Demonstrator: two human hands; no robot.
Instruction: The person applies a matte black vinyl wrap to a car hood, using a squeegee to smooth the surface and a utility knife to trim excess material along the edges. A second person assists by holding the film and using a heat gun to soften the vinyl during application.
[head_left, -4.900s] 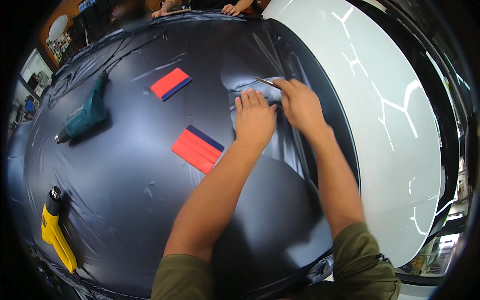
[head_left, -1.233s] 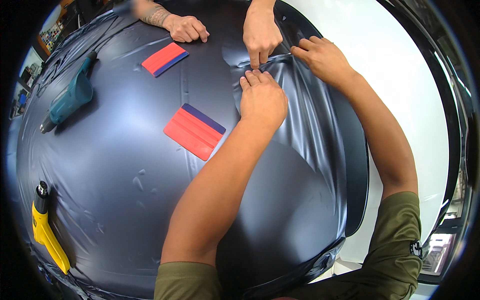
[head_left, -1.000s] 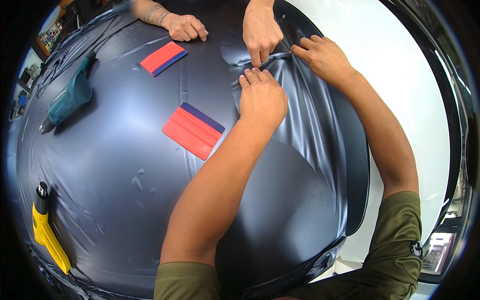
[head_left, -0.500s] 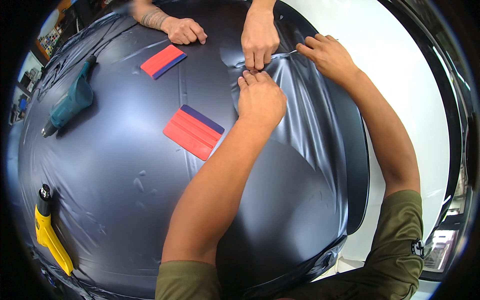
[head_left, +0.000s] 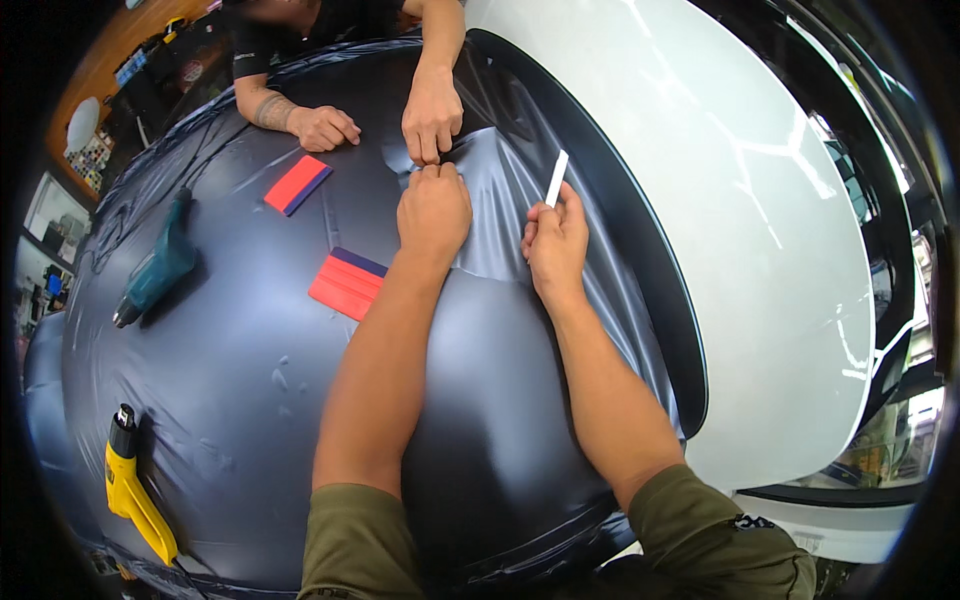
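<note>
My left hand (head_left: 434,212) has its fingers curled on the edge of the satin dark-grey film (head_left: 492,205), just below a co-worker's hand (head_left: 433,115) pressed down there. My right hand (head_left: 555,248) grips a slim white flat tool (head_left: 558,170), its end pointing up over the wrinkled film. The co-worker's other, tattooed arm rests with a loosely curled hand (head_left: 325,127) farther left. Two red squeegees with dark blue edges, a smaller one (head_left: 292,182) and a larger one (head_left: 342,282), lie on the film left of my left hand, the larger partly behind my forearm.
A teal heat gun (head_left: 160,262) with cables and a yellow heat gun (head_left: 135,488) lie on the film at left. At right, a dark curved strip (head_left: 668,290) borders a glossy white car panel (head_left: 785,300). A cluttered workbench (head_left: 150,90) stands in the upper-left background.
My right hand has moved down and left, and the white tool in it now points upward. The view has shifted, showing more of the co-worker's body. Both co-worker's hands appear farther left.
</note>
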